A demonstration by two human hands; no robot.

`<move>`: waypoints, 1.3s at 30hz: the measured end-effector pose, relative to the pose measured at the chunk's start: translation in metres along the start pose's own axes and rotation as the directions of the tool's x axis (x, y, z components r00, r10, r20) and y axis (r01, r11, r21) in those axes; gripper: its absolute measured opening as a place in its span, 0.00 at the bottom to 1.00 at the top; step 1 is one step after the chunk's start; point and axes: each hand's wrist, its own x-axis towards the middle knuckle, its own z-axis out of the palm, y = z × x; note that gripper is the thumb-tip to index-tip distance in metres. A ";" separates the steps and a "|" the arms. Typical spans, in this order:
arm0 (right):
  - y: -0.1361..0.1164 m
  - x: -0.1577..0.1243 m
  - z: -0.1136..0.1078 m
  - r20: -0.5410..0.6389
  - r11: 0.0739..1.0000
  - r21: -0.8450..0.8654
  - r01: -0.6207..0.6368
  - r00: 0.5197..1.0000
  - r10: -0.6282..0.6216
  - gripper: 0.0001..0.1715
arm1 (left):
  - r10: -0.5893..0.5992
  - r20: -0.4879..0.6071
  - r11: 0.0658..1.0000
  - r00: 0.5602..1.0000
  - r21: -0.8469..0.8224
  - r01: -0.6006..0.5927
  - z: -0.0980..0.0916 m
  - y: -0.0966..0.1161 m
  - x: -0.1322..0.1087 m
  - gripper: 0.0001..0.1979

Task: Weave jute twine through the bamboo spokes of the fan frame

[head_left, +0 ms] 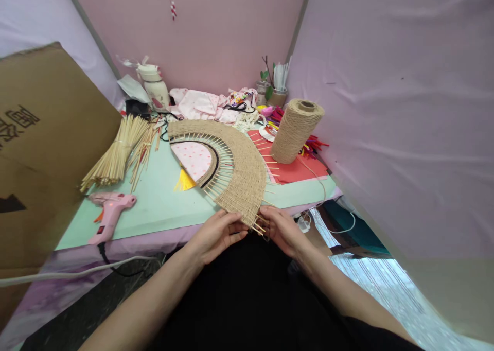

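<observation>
A half-round fan point(247, 173) of woven jute twine on thin wooden sticks lies partly over the table, its near corner toward me. Stick ends poke out past the woven band, and a pink dotted half-circle point(195, 160) fills its inner part. My left hand point(219, 232) pinches the fan's near edge from the left. On the other side of that corner, my right hand point(280, 227) has its fingers closed at the twine and stick ends; its fingertips are partly hidden. A yellow tassel point(185, 180) lies at the fan's straight side.
A large twine spool point(297, 130) stands on red sheets point(297, 172) at right, a strand trailing off the table. Left are a stick bundle point(118, 153), a pink glue gun point(110, 212) with a cord, and a cardboard box point(50, 135). A bottle point(154, 86) stands behind.
</observation>
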 end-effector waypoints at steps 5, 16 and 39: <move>0.004 -0.004 0.005 0.028 0.998 -0.024 -0.063 0.998 0.064 0.14 | 0.014 -0.028 1.000 1.000 0.020 -0.014 0.000 -0.004 0.006 0.05; 0.010 -0.001 0.017 -0.052 0.999 -0.041 0.010 0.999 -0.013 0.14 | 0.107 -0.057 0.993 0.993 -0.044 -0.109 0.000 -0.007 0.010 0.07; -0.017 0.014 0.007 -0.173 0.988 0.106 -0.108 0.977 0.125 0.11 | 0.241 -0.110 0.956 0.964 -0.147 -0.256 0.017 -0.013 0.024 0.18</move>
